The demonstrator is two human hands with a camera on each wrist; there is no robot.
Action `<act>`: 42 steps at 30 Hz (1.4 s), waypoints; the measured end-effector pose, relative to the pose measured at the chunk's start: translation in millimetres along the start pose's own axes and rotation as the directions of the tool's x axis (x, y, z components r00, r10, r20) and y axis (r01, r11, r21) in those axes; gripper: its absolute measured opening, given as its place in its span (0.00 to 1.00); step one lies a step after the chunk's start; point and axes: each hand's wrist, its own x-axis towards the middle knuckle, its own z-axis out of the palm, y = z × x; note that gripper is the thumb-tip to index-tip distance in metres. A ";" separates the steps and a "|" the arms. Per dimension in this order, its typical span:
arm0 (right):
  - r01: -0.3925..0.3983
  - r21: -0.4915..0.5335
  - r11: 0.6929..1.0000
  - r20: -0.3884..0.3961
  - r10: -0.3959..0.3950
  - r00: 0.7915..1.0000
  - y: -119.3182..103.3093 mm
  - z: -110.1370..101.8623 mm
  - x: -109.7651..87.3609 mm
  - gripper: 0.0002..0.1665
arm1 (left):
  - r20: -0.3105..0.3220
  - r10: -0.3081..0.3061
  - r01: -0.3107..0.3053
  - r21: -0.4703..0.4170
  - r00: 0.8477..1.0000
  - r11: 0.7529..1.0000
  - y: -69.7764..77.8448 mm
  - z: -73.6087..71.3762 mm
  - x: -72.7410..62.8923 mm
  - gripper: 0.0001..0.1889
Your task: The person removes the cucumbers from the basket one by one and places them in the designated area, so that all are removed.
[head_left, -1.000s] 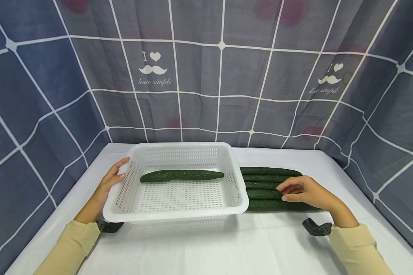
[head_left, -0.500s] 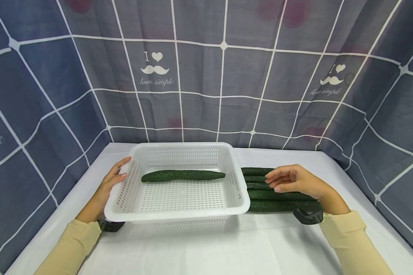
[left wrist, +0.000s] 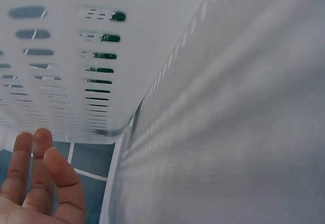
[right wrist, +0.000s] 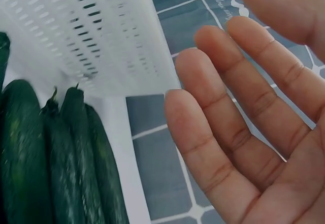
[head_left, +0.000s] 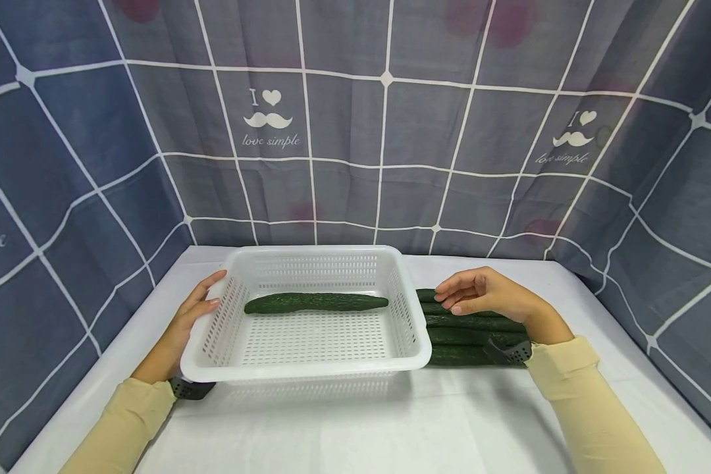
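Note:
A white plastic basket [head_left: 308, 370] with slotted walls stands on the table, one long cucumber [head_left: 316, 303] lying crosswise in it. My left hand [head_left: 185, 319] rests against the basket's left end, fingertips at the rim; in the left wrist view, its fingers [left wrist: 43, 170] stretch up beside the slotted wall. My right hand [head_left: 490, 293] hovers over the row of cucumbers [head_left: 459, 336] to the right of the basket, holding nothing. Its fingers are loosely extended in the right wrist view, where several cucumbers [right wrist: 63, 153] lie side by side below the basket's wall.
A white cloth [head_left: 343, 428] covers the table. Blue-grey checked curtains [head_left: 343, 191] stand at the back and both sides. A dark camera band [head_left: 192, 388] sits on the left wrist, another [head_left: 512, 352] on the right.
My right hand has lifted from low over the cucumbers and moved left and back toward the basket, still holding nothing. The left hand and the basket stay in place.

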 end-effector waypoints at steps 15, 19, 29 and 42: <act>-0.051 0.075 0.996 -0.011 0.052 0.999 -14.1 5.8 55.6 0.22 | -0.007 -0.029 0.029 0.038 1.000 0.999 2.7 -1.4 -4.0 0.28; -0.067 0.083 0.994 -0.057 0.072 0.996 -20.7 14.5 75.1 0.21 | 0.005 -0.007 0.007 0.006 1.000 1.000 2.2 -2.4 -4.0 0.28; -0.027 0.118 0.993 -0.094 0.038 0.995 -22.9 35.0 117.2 0.24 | 0.018 0.015 -0.015 -0.029 1.000 0.999 -0.8 -4.0 -1.6 0.28; -0.060 0.149 0.987 -0.115 0.078 0.990 -16.4 55.0 151.6 0.25 | 0.013 -0.018 0.018 -0.015 1.000 1.000 0.8 -0.6 -0.9 0.27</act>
